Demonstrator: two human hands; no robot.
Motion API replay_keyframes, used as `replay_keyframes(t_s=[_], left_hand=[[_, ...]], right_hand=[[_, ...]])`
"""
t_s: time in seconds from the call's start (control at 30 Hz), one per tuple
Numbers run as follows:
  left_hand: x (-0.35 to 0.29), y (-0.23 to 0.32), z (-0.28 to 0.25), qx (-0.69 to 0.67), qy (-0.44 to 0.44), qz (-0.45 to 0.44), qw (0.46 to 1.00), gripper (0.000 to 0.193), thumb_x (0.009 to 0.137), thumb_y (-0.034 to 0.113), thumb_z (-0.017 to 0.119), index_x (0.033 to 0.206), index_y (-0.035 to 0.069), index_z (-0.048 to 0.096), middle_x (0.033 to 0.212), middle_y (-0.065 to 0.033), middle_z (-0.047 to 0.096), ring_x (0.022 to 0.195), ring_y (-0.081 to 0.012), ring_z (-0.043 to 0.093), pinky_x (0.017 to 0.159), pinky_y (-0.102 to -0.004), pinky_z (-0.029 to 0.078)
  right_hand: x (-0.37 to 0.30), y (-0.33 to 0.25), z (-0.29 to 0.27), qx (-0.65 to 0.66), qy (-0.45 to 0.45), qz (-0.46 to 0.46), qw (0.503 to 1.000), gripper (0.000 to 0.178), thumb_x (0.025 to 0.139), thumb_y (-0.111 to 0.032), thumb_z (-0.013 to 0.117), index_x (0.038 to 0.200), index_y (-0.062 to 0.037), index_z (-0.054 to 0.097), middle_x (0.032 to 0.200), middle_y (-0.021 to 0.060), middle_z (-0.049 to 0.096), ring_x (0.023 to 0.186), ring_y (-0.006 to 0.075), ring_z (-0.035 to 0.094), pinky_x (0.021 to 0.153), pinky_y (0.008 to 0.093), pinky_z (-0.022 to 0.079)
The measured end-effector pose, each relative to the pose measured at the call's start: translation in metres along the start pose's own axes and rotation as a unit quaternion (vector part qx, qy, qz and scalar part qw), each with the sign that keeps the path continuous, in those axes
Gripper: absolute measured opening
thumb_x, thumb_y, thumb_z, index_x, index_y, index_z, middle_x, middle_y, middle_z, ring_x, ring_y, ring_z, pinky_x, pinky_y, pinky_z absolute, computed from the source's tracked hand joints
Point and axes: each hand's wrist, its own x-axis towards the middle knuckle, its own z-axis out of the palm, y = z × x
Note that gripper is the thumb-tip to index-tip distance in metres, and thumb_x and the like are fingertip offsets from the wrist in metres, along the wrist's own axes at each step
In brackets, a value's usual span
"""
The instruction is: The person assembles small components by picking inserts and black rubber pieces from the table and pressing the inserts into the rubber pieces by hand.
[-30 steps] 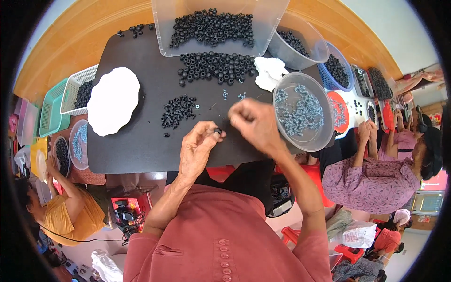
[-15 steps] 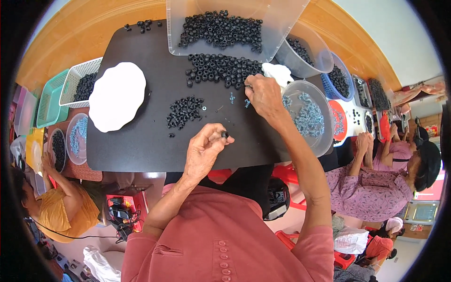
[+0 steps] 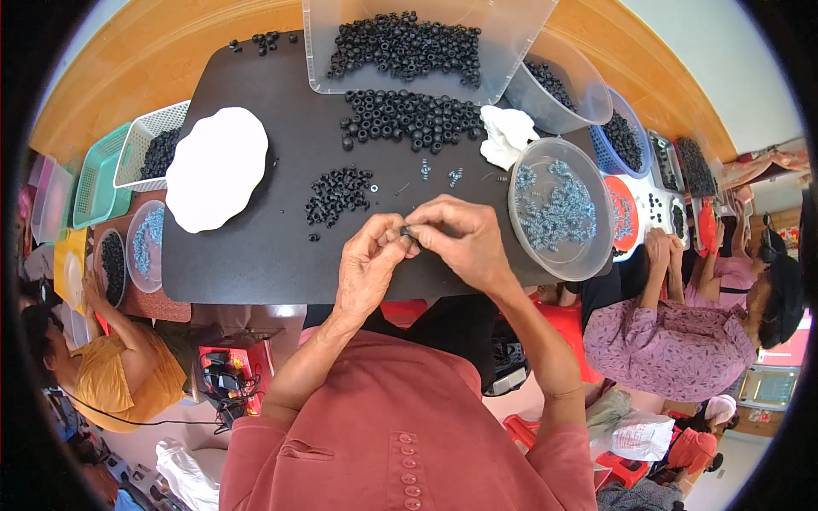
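Observation:
Above the table's near half, my left hand [image 3: 368,262] pinches a small black hollow piece [image 3: 406,231]. My right hand [image 3: 467,243] meets it there, thumb and forefinger closed at the piece; whatever sits between its fingertips is too small to make out. Beyond the hands lies a compact heap of small black parts [image 3: 338,194] with a tiny ring [image 3: 373,188] beside it. A few bluish metal pieces [image 3: 455,177] are scattered on the dark table [image 3: 247,264]. Farther back spreads a heap of rounder black hollow pieces [image 3: 413,119].
A clear round tub [image 3: 521,247] of bluish metal pieces stands to the right, next to a crumpled white cloth [image 3: 506,136]. At the back a clear bin [image 3: 317,51] holds black pieces. A white scalloped plate [image 3: 217,170] lies left. Co-workers sit on both sides.
My right hand has come back from beside the far heap to my left hand, and their fingertips now meet at the black piece. My left hand stays nearly in place.

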Motion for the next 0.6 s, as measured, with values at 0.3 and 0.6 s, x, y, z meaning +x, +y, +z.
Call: replay_keyframes(t_s=[0.3,0.6], left_hand=[[-0.001,0.000,-0.002,0.021,0.003,0.019,1.000,0.009,0.093,0.005,0.055,0.099,-0.001,0.057,0.082,0.0003,0.055,0.081,-0.0089,0.057,0.076,-0.0254,0.049],[-0.006,0.006,-0.006,0.011,0.006,-0.001,1.000,0.013,0.092,0.005,0.057,0.104,-0.001,0.059,0.084,0.0003,0.060,0.079,-0.0061,0.055,0.075,-0.0198,0.045]], right_hand=[[-0.012,0.004,0.016,-0.075,0.039,-0.075,0.994,0.014,0.083,0.007,0.065,0.096,0.0030,0.069,0.091,0.0093,0.064,0.074,0.0130,0.064,0.067,0.0243,0.053],[-0.007,0.010,0.017,0.034,0.025,-0.010,0.999,0.006,0.083,0.006,0.065,0.088,0.0031,0.066,0.084,0.0071,0.066,0.072,0.0110,0.065,0.062,0.0230,0.052]])
